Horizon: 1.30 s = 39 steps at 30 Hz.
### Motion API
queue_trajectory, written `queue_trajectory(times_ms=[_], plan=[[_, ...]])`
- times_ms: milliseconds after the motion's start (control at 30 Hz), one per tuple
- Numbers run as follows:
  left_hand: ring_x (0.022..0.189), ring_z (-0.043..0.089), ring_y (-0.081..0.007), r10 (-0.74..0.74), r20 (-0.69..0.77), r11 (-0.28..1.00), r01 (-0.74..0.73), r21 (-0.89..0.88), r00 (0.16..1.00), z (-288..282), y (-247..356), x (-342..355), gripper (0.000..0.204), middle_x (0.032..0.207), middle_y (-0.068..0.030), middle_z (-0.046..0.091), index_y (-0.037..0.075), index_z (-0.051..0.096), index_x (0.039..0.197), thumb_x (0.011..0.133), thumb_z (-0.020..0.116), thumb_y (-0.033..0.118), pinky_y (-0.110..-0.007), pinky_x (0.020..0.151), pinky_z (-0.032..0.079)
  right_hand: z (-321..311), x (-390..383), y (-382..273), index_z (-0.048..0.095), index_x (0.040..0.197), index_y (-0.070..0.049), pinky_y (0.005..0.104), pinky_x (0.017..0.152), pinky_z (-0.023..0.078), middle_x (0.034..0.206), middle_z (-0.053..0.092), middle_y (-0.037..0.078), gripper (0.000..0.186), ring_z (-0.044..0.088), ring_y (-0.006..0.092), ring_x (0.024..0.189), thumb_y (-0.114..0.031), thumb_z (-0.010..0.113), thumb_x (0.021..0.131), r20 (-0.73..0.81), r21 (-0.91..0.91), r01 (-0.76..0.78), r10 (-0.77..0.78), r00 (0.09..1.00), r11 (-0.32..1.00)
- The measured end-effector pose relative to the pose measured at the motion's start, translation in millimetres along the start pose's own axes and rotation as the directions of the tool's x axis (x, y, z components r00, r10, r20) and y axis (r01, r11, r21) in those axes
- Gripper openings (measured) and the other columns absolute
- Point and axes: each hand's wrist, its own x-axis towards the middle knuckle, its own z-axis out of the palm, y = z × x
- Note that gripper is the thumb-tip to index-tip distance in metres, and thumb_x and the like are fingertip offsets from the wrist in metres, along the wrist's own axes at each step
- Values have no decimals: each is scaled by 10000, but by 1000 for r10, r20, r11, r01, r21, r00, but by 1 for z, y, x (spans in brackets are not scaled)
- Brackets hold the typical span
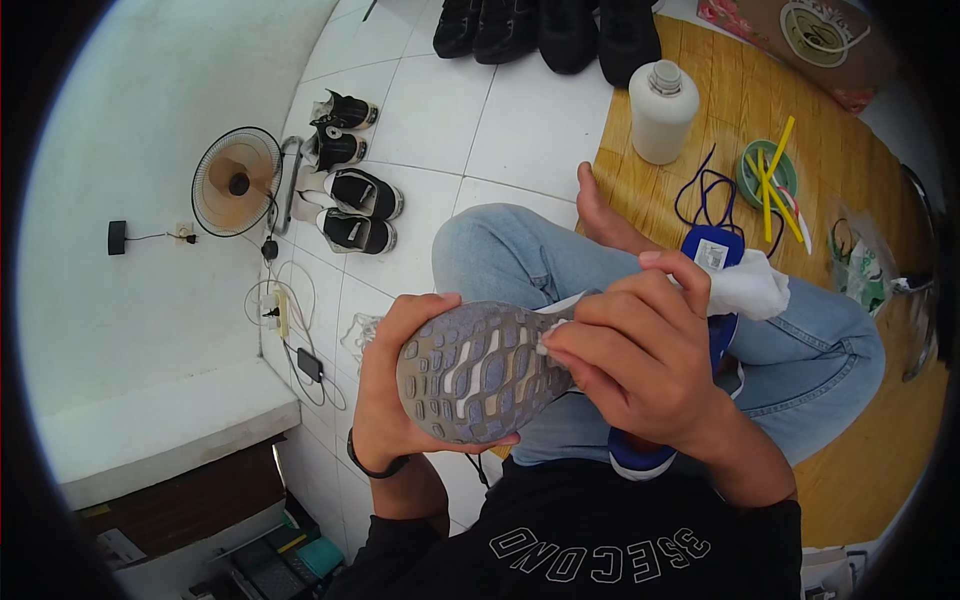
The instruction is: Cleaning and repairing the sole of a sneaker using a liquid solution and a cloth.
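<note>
I see the left hand (pixel 385 385) clasping the grey-soled shoe (pixel 475 372) over the lap, sole up. Right hand (pixel 640 355) pinches a white cloth (pixel 748 288) against the sole. Beyond: white bottle (pixel 662 110), small fan (pixel 237 181).

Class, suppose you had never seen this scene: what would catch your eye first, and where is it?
At centre, the left hand holds a shoe with a grey lugged rubber sole turned upward, while the right hand presses a crumpled white cloth to it. A white plastic bottle stands on the wood-patterned mat at upper right.
</note>
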Motion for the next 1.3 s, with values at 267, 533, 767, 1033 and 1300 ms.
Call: queue_trajectory(times_ms=[267, 533, 767, 1033, 1300], plan=[[1062, 644, -231, 29, -29, 998, -30, -53, 999, 8, -4, -5, 1181, 1173, -135, 565, -15, 458, 1386, 444, 1069, 350, -341, 899, 529, 1, 9, 4, 728, 885, -153, 436, 1016, 358, 837, 651, -30, 169, 593, 170, 805, -133, 819, 744, 60, -1, -58, 58, 996, 998], [987, 641, -230, 33, -91, 996, -40, -75, 995, 17, -6, -10, 1169, 1127, -142, 585, -23, 485, 1370, 437, 1060, 383, -335, 845, 525, 13, 1, 0, 723, 878, -153, 432, 1023, 342, 844, 654, -32, 164, 603, 157, 789, -131, 809, 740, -9, 24, -41, 41, 999, 999], [928, 627, -210, 26, -153, 999, -32, -37, 988, 22, 1, -5, 1155, 1069, -135, 608, -2, 524, 1361, 425, 1052, 422, -319, 792, 510, 16, -5, -1, 714, 889, -136, 423, 1036, 349, 846, 629, -30, 134, 604, 143, 800, -144, 739, 757, -54, -87, -22, 17, 998, 996], [901, 628, -209, 45, -156, 999, -49, -22, 987, 24, 0, -2, 1132, 1045, -127, 609, 0, 551, 1346, 424, 1051, 423, -311, 778, 507, -3, 8, -8, 723, 878, -147, 431, 1056, 318, 836, 649, -40, 145, 609, 141, 789, -139, 781, 746, 150, -297, 144, -103, 983, 944], [890, 638, -221, 41, -109, 998, -36, 47, 993, 24, 6, 2, 1076, 1027, -139, 661, 15, 570, 1328, 439, 1052, 382, -319, 764, 516, -3, 0, -6, 704, 861, -156, 444, 1068, 295, 845, 643, -49, 112, 610, 127, 794, -131, 755, 764, 79, -87, 6, 1, 997, 996]])
